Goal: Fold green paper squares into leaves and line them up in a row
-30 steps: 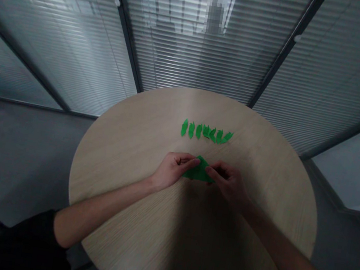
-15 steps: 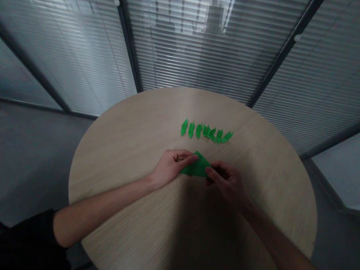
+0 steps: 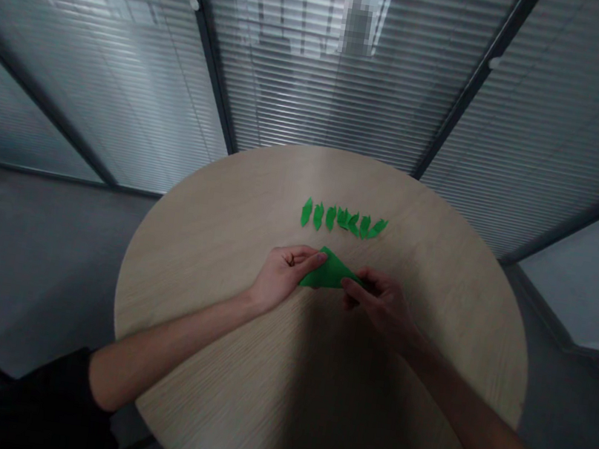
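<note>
A green sheet of paper (image 3: pixel 328 270), folded to a roughly triangular shape, is stretched between my two hands over the middle of the table. My left hand (image 3: pixel 281 274) pinches its left side, thumb on top. At the right corner, my right hand (image 3: pixel 381 298) grips the paper between thumb and fingers; that corner is partly hidden by them. Just beyond my hands lies a row of several small folded green paper pieces (image 3: pixel 330 218), pointed at the ends. Those on the left stand apart from each other, while some on the right touch or overlap.
The round wooden table (image 3: pixel 207 241) fills the middle of the view, with a dark shadow across its near part. Behind it stand glass panels with horizontal blinds (image 3: pixel 329 101) and dark frames. Grey floor (image 3: pixel 47 254) shows at the left.
The green paper has shifted slightly away from me and to the left with my left hand. More of its right corner now shows beside my right hand. The row of pieces is unchanged.
</note>
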The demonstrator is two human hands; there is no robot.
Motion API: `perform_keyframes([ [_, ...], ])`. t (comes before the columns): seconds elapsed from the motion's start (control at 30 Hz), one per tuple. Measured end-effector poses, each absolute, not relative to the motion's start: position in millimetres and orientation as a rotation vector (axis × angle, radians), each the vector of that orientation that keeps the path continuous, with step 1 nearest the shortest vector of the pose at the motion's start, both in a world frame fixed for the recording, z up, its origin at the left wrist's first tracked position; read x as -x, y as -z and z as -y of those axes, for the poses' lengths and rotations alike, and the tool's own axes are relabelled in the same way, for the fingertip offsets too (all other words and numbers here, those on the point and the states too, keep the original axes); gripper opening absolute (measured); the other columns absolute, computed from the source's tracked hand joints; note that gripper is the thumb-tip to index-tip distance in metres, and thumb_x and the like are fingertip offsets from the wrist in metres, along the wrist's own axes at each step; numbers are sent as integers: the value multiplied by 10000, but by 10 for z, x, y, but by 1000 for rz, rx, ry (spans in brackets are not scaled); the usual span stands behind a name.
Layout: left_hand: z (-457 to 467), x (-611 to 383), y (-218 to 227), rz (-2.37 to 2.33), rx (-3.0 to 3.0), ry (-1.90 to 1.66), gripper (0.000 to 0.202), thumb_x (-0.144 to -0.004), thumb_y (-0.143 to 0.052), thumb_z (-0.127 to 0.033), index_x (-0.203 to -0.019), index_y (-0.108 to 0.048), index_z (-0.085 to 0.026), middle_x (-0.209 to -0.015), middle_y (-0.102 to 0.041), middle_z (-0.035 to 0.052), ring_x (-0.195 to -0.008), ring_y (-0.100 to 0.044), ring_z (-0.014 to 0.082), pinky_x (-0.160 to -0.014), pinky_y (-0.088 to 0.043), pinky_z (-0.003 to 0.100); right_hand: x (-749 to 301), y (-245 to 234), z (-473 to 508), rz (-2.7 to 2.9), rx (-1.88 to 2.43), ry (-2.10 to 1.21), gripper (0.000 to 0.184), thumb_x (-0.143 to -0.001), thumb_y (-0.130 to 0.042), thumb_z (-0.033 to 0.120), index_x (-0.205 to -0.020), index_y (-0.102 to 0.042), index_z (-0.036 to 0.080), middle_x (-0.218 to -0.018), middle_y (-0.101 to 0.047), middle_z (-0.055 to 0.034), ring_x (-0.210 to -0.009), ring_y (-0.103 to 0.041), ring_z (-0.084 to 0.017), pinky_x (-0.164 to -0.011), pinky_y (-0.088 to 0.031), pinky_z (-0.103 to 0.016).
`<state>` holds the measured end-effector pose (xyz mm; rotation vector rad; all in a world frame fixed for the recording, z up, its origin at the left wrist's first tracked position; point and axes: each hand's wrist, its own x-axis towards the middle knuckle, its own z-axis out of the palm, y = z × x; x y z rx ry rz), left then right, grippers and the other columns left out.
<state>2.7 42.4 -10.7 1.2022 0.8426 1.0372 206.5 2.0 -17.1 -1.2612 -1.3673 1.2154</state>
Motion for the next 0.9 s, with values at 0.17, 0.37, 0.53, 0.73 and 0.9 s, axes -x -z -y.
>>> perform_keyframes([
  [0.17,-422,-25,114,-868,-1229,-1055,395,-810,-818,-524,-849,-769,-134,-700,-733,41,-601,-642,142,-562,-496,248,-2067,178,-27,1321,1272,-1256,401,-774,-815,577,-739,-658,210,-624,-668,-2,-559,-624,-150,-578,-518,-296],
  [0.37,-428,-33,129,-867,-1208,-1080,412,-776,-843,-538,-834,-768,-137,-732,-749,40,-619,-640,133,-578,-497,240,-2075,170,-34,1282,1267,-1277,393,-758,-835,558,-739,-659,208,-644,-682,-5,-589,-648,-154,-608,-541,-300],
  [0.53,-416,-40,99,-842,-1165,-1077,428,-759,-859,-551,-818,-773,-136,-701,-733,26,-591,-620,118,-570,-495,228,-2073,177,-42,1243,1258,-1288,406,-734,-851,578,-726,-689,205,-628,-689,-8,-566,-640,-150,-594,-537,-298],
  [0.73,-422,-30,97,-872,-1197,-1064,438,-779,-833,-565,-843,-791,-134,-689,-730,38,-589,-637,142,-572,-515,252,-2079,145,-29,1254,1256,-1310,431,-750,-838,603,-718,-692,199,-658,-711,-23,-590,-667,-159,-628,-569,-313],
  [0.9,-431,-22,119,-880,-1213,-1079,443,-785,-827,-571,-864,-804,-135,-712,-747,46,-589,-641,142,-574,-519,255,-2076,134,-21,1271,1243,-1294,406,-772,-828,585,-737,-702,200,-661,-711,-22,-592,-670,-158,-624,-563,-307],
])
